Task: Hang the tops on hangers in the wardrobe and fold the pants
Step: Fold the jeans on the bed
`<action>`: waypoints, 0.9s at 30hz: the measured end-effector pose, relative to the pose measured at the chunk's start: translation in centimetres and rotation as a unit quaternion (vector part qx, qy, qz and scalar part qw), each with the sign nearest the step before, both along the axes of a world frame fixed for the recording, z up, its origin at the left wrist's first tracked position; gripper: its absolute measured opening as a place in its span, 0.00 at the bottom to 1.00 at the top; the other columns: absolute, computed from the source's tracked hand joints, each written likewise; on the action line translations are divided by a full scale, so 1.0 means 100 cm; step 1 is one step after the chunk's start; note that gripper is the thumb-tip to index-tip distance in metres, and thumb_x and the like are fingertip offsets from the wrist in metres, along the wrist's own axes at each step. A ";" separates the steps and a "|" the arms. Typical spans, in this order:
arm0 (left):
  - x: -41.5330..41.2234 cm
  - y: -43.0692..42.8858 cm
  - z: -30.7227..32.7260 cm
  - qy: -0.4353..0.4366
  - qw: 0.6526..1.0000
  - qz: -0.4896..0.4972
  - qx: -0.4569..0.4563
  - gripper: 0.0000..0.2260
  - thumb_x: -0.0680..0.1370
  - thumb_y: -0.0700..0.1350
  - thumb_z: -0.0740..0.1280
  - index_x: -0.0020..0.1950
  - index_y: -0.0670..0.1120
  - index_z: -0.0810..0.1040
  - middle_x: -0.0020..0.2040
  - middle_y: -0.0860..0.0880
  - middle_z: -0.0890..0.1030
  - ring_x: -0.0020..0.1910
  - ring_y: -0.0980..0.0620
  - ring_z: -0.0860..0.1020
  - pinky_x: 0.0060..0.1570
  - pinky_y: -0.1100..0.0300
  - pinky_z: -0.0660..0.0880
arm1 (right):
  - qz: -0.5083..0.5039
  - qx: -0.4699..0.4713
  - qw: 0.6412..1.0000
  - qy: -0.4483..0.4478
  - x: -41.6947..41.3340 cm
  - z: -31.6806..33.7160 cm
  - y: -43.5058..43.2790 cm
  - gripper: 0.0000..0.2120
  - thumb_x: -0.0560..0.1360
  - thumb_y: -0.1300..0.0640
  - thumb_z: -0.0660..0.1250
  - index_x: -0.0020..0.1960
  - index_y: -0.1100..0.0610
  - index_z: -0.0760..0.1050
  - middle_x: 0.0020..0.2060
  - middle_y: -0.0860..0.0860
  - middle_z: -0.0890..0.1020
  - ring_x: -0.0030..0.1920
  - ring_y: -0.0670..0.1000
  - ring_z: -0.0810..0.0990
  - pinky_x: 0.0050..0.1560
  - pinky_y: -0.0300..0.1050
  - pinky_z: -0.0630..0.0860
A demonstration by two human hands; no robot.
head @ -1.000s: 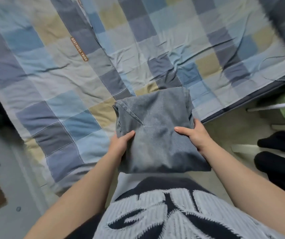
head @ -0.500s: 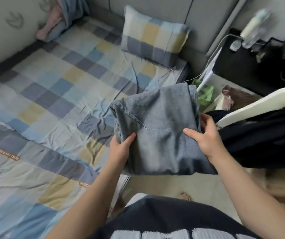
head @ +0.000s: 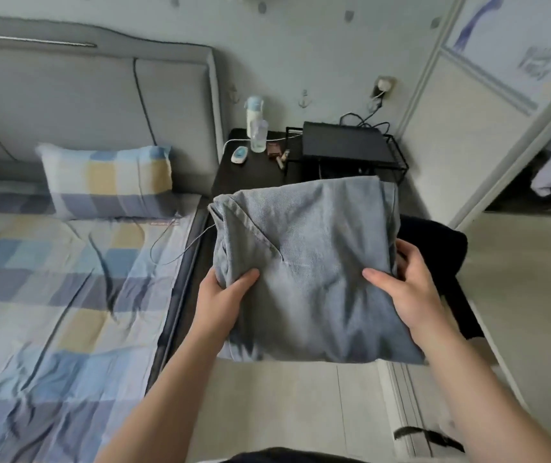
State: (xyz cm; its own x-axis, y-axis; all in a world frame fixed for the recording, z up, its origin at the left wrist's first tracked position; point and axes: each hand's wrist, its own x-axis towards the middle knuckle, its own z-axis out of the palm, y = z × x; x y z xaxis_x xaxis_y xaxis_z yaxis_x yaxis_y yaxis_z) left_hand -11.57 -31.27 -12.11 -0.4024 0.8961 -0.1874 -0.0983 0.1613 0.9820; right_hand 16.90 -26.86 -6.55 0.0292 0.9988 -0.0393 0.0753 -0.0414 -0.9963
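Left grip (head: 221, 300) and right grip (head: 411, 292) clamp folded jeans (head: 310, 248) by their sides; bed (head: 50, 279) lies left, black desk (head: 250, 177) beyond, pale floor (head: 300, 402) beneath.

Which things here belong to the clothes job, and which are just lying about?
Job: folded light-blue denim pants, gripped by left hand and right hand.
Lying about: blue-and-yellow checked fabric pillow; clear plastic bottle; black nightstand; flat black box.

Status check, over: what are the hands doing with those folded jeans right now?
Left hand and right hand both grip the folded jeans, thumbs on top. Jeans held over the floor beside the bed. Dark clothing lies just beyond them.
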 end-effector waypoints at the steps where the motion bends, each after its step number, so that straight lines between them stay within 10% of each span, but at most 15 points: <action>1: 0.021 0.017 0.006 0.006 1.000 -0.026 0.006 0.09 0.71 0.49 0.79 0.49 0.56 0.84 0.46 0.59 0.86 0.44 0.62 0.84 0.36 0.73 0.76 | -0.024 0.001 1.000 0.006 0.024 0.002 0.005 0.33 0.63 0.55 0.78 0.65 0.45 0.70 0.57 0.42 0.83 0.56 0.41 0.82 0.54 0.39 0.76; 13: 0.266 0.200 0.038 0.064 0.944 -0.317 0.058 0.20 0.69 0.55 0.78 0.59 0.55 0.81 0.53 0.58 0.86 0.52 0.60 0.83 0.53 0.57 0.78 | -0.303 0.005 0.952 0.051 0.255 -0.027 0.041 0.26 0.72 0.61 0.77 0.64 0.43 0.72 0.55 0.41 0.84 0.53 0.44 0.84 0.51 0.43 0.79; 27: 0.604 0.396 -0.010 0.101 0.791 -0.604 0.013 0.18 0.70 0.53 0.80 0.57 0.54 0.79 0.45 0.64 0.83 0.42 0.67 0.81 0.38 0.72 0.76 | -0.599 -0.044 0.796 0.078 0.466 -0.068 0.097 0.26 0.74 0.63 0.74 0.69 0.51 0.70 0.60 0.47 0.80 0.55 0.44 0.80 0.50 0.41 0.78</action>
